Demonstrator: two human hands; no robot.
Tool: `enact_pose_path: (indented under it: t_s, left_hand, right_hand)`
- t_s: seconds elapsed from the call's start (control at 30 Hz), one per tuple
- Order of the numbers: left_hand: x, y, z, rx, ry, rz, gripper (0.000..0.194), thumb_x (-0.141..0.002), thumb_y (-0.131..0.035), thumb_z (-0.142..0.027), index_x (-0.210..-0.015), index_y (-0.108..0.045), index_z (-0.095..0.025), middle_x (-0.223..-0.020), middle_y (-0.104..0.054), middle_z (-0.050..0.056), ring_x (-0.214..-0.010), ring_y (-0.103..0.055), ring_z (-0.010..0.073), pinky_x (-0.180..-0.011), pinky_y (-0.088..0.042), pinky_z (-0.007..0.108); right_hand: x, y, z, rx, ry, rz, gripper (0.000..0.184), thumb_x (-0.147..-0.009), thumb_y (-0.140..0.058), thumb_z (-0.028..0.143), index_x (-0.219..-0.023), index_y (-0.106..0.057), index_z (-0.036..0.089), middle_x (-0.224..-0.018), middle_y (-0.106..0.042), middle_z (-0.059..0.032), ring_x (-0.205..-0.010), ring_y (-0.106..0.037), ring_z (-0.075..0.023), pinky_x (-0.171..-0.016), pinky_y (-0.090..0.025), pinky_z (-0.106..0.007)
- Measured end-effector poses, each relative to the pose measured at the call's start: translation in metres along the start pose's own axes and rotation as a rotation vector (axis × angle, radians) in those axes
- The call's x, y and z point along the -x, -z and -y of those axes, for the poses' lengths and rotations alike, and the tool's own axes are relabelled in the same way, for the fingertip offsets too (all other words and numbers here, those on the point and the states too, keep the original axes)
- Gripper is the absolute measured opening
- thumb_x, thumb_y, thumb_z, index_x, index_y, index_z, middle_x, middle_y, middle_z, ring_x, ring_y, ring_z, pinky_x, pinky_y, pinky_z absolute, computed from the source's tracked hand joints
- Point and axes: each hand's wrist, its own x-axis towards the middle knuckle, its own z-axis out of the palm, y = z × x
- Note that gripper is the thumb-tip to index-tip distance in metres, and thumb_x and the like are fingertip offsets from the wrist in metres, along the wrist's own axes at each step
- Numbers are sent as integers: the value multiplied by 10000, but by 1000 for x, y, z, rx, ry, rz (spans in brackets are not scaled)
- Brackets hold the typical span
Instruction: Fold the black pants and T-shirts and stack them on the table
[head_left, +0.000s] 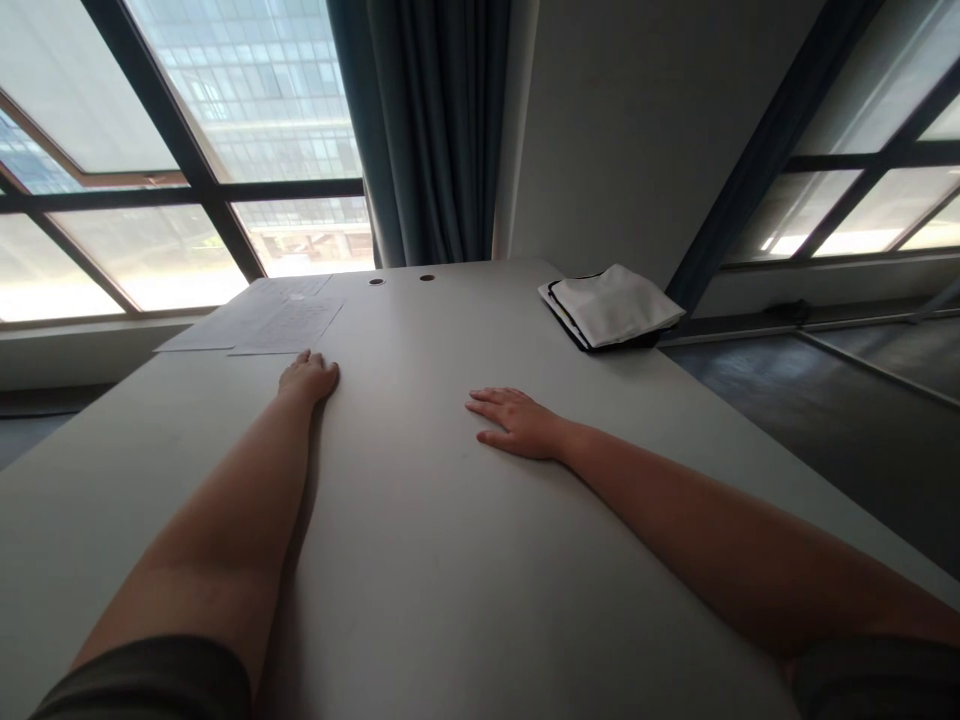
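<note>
My left hand [307, 378] rests palm down on the white table [420, 520], just short of the printed paper sheets [281, 315]. Its thumb is apart from the fingers, and nothing is in it. Farther right, my right hand [517, 422] lies flat on the tabletop with its fingers stretched out to the left, also holding nothing. Beyond the right hand, near the table's right edge, is a folded white cloth [616, 305] with dark edging, apart from both hands.
Two round cable holes, one light-rimmed [376, 282] and one brown [427, 278], sit near the table's far edge. Behind it hang a dark blue curtain [427, 130] and a grey wall [630, 130]. Windows [262, 110] stand at the left and right, and dark floor [825, 400] shows at right.
</note>
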Motion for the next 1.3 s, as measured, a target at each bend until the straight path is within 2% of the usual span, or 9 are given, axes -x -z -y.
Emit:
enact_pose_path:
  t_s: [0.17,0.37,0.67,0.8,0.87,0.93,1.1,1.2,1.3]
  left_hand:
    - [31,5,5,-21,-61,25,663,-1010,-377,-513,-1539,-521,-141,-1703,-374,170,-1552,-376,352,-1257,-315,480]
    - [81,7,-3,-42,-89,9,646,-1029,-351,-490,-1555,-513,-152,-1671,-423,175,-1548,-386,346,-1259,-305,469]
    - [186,12,-17,-42,-291,15,616,-1043,-367,-489,-1577,-498,-213,-1673,-436,117,-1543,-406,284,-1275,-297,405]
    - [232,19,-14,-35,-357,20,614,-1044,-368,-471,-1580,-502,-202,-1677,-438,111,-1547,-406,289,-1281,-303,431]
    - [252,21,-12,-22,-384,27,627,-1047,-359,-467,-1585,-499,-178,-1682,-431,121,-1549,-402,310,-1285,-300,467]
    - [272,22,-9,-6,-407,35,642,-1050,-346,-465,-1594,-489,-155,-1689,-416,131,-1560,-383,323,-1293,-285,494]
    - [321,21,-4,0,-435,51,642,-1058,-346,-470,-1609,-483,-170,-1703,-395,117,-1589,-331,324,-1308,-254,523]
    - [341,20,-1,19,-456,36,616,-1059,-369,-462,-1604,-496,-203,-1700,-402,104,-1587,-337,324,-1305,-261,544]
    - [348,19,2,41,-466,15,582,-1054,-401,-443,-1582,-527,-232,-1684,-434,94,-1565,-380,325,-1288,-301,553]
  right_hand:
    - [1,0,-1,11,24,-22,638,-1017,-539,532,-1589,-524,250,-1687,-427,-106,-1552,-397,-297,-1284,-272,-488]
    - [14,1,7,34,-7,-32,624,-1033,-498,471,-1580,-530,173,-1682,-430,-134,-1551,-399,-294,-1299,-259,-473]
    - [58,-6,28,48,-53,-60,603,-1047,-467,464,-1579,-535,189,-1684,-424,-142,-1560,-386,-301,-1298,-254,-489]
    - [70,-12,28,55,-67,-92,584,-1042,-479,493,-1571,-548,254,-1678,-448,-91,-1541,-414,-272,-1289,-262,-463]
    - [68,-12,17,73,-203,-127,553,-1030,-514,489,-1540,-582,284,-1659,-482,-58,-1524,-431,-240,-1280,-264,-400]
    - [61,-6,-4,95,-417,-176,534,-1026,-529,455,-1521,-600,265,-1648,-496,-69,-1518,-427,-227,-1268,-261,-363]
    - [40,18,-78,110,-888,-281,588,-1052,-455,447,-1519,-565,107,-1627,-458,-241,-1514,-399,-364,-1236,-252,-576]
    - [28,31,-111,98,-1104,-339,631,-1041,-467,491,-1474,-585,48,-1532,-522,-299,-1443,-462,-400,-1195,-281,-613]
    - [13,39,-132,101,-1234,-412,683,-1010,-522,539,-1460,-586,29,-1489,-518,-341,-1389,-484,-414,-1122,-348,-613]
